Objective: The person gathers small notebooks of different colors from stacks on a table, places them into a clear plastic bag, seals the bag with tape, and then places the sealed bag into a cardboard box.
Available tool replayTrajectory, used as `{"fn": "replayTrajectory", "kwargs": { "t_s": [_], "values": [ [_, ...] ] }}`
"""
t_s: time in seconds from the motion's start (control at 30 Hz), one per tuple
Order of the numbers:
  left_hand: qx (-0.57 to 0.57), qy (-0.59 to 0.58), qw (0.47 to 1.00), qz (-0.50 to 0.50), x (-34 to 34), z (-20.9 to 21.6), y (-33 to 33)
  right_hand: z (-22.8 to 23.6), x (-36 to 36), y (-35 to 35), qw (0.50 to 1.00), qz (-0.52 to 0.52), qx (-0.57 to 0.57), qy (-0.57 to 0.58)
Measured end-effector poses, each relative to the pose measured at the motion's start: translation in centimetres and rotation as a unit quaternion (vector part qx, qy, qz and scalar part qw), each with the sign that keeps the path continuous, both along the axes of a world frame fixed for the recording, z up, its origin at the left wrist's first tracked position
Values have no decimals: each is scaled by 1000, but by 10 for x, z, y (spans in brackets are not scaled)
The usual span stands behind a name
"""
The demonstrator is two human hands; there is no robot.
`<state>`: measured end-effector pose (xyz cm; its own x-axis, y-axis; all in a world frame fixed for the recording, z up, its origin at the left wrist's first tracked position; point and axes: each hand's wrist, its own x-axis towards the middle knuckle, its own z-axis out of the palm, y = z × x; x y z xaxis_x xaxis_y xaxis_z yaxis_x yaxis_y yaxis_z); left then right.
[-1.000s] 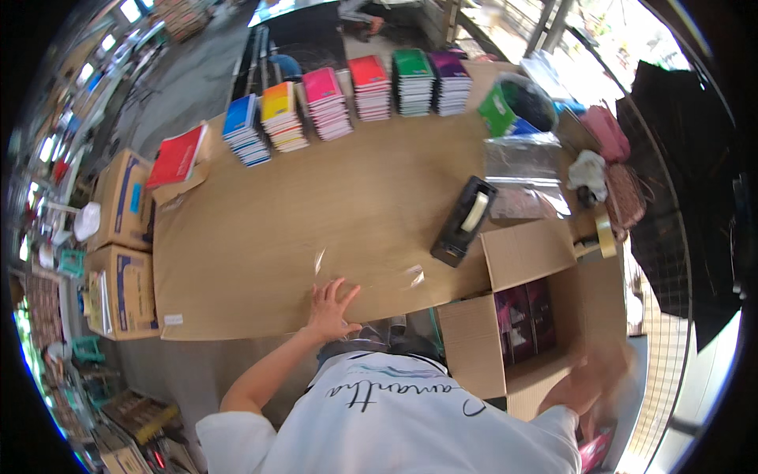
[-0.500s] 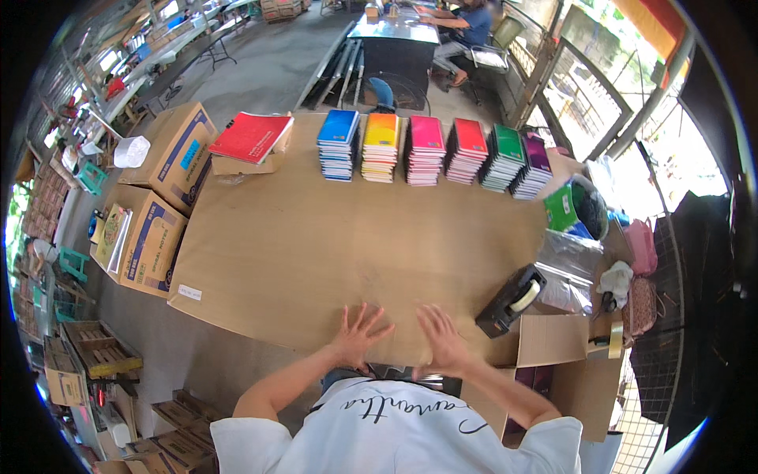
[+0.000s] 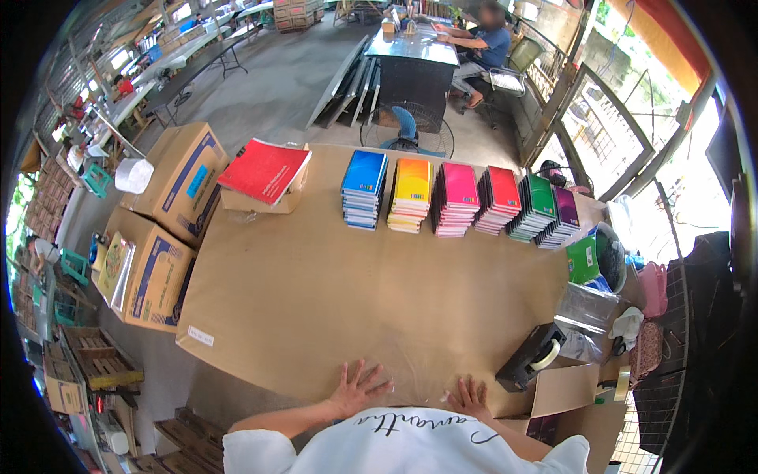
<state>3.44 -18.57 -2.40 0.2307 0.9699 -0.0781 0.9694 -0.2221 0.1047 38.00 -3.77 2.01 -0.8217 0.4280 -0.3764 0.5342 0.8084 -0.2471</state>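
Observation:
Near the front edge of the brown-covered table [image 3: 316,292], my left hand [image 3: 358,390] rests with fingers spread and holds nothing. To its right, my right hand [image 3: 469,399] lies palm down, fingers stretched out, also with nothing in it. A faint, clear outline shows on the tabletop between them; I cannot make out what it is. The black tape dispenser [image 3: 525,359] is closest to my right hand. Along the far side stand several stacks of spiral notebooks: blue [image 3: 364,174], yellow [image 3: 409,178], pink [image 3: 456,186], red [image 3: 498,189], green [image 3: 538,197] and purple [image 3: 565,207].
Red notebooks [image 3: 267,171] lie on a small carton at the far left, beside large cardboard boxes [image 3: 162,268]. Clear plastic bags [image 3: 584,312], a bin [image 3: 609,257] and an open carton [image 3: 562,389] line the right. Beyond the table are a fan [image 3: 404,126] and a seated person [image 3: 489,47].
The table and notebook stacks sit lower in the picture as the view has tipped up. My right hand has moved farther from my left and now lies flatter by the table's front edge.

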Motion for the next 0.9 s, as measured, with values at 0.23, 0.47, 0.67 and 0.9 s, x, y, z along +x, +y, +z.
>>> {"fn": "replayTrajectory", "kwargs": {
  "t_s": [0.23,0.47,0.67,0.9],
  "values": [
    [-78,-52,995,22,1,21,8,30,6,38,980,-92,-175,26],
    [-211,-133,967,50,3,70,37,53,-106,9,984,-70,-63,149],
    [-202,-134,968,67,0,72,27,16,-74,3,994,-26,-102,0],
    [-28,14,999,35,13,33,-5,16,-45,-8,992,15,22,-120]
  ]
}}
